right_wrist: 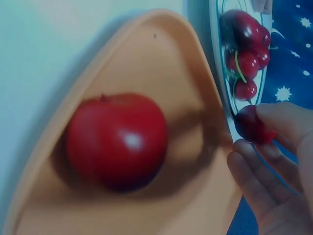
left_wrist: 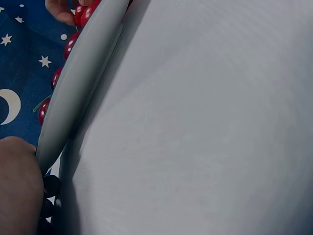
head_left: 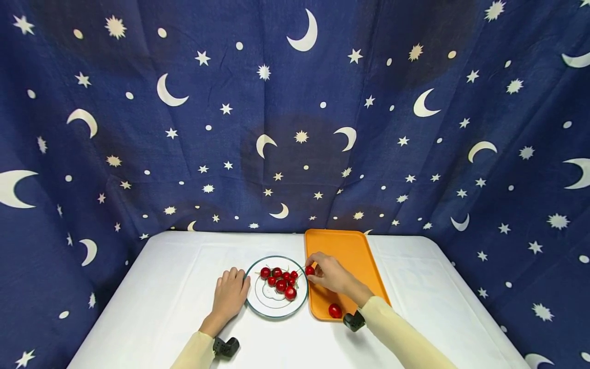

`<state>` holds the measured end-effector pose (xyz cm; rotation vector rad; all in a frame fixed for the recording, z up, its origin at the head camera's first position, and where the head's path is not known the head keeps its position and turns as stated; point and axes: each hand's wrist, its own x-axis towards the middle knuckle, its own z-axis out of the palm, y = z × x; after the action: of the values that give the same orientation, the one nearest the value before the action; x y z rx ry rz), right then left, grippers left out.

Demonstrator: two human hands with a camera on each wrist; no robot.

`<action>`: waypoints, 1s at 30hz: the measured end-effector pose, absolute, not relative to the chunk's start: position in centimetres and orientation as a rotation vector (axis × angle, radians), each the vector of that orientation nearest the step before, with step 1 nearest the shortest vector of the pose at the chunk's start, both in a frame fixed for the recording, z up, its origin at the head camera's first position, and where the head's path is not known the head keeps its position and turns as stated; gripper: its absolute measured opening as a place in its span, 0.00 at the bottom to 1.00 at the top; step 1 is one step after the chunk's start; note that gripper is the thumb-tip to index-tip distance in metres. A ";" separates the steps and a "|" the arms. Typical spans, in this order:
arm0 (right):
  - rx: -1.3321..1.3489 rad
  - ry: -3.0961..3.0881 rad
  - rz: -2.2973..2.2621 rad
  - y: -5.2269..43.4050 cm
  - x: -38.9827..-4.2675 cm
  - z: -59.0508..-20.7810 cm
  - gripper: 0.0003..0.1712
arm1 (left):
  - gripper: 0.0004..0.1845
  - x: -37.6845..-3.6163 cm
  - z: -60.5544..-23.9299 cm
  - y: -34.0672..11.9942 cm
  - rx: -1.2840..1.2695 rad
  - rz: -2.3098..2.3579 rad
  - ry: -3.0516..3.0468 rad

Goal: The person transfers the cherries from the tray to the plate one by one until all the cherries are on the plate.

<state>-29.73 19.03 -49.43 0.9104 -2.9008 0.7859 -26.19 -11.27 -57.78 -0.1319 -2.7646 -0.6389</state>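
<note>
A: We see the right hand (head_left: 333,275) at the inner edge of the orange tray (head_left: 355,246), thumb and fingertips closed in a pinch on one cherry (head_left: 310,270). In the right wrist view that cherry (right_wrist: 252,125) sits just over the plate's rim, between plate and tray.

B: And the left hand (head_left: 230,294) lies on the white surface (head_left: 161,297) with its fingers mostly straight, touching the plate (head_left: 269,307) at its left rim. It holds nothing that we can make out.

A: The rest of the cherries (head_left: 280,280) are heaped toward the back of the plate, stems tangled. One more red fruit (head_left: 335,310) lies alone at the near end of the tray; up close the red fruit (right_wrist: 117,141) looks round and glossy.

B: What worries us is the grip. A light pinch on a smooth, round cherry could slip, we judge, and the cherry would roll across the surface or back among the others.

A: A stem from the heap could also catch and drag a neighbour over the rim. And the fruit already on the tray is free to roll if the tray is knocked.
</note>
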 end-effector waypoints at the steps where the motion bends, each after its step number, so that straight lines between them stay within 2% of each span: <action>1: 0.918 -2.893 0.784 18.9 -29.7 -49.5 0.13 | 0.13 -26.2 -57.7 -11.2 -0.128 -0.639 -2.776; 17: 0.937 -2.965 0.806 17.6 -29.1 -50.3 0.13 | 0.14 -25.9 -58.1 -11.0 -0.133 -0.615 -2.762; 25: 0.992 -2.957 0.912 18.9 -29.0 -50.1 0.25 | 0.13 -26.0 -57.9 -11.1 -0.130 -0.603 -2.785; 27: 0.965 -2.965 0.895 19.5 -29.1 -50.1 0.24 | 0.14 -26.1 -57.8 -11.2 -0.124 -0.608 -2.787; 30: 0.930 -2.995 0.854 20.3 -29.3 -50.1 0.17 | 0.14 -26.2 -57.8 -11.3 -0.119 -0.617 -2.791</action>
<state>-29.29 20.29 -50.09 0.9304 -2.9951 0.8538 -26.20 -11.28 -57.79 -0.1187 -2.7912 -0.6167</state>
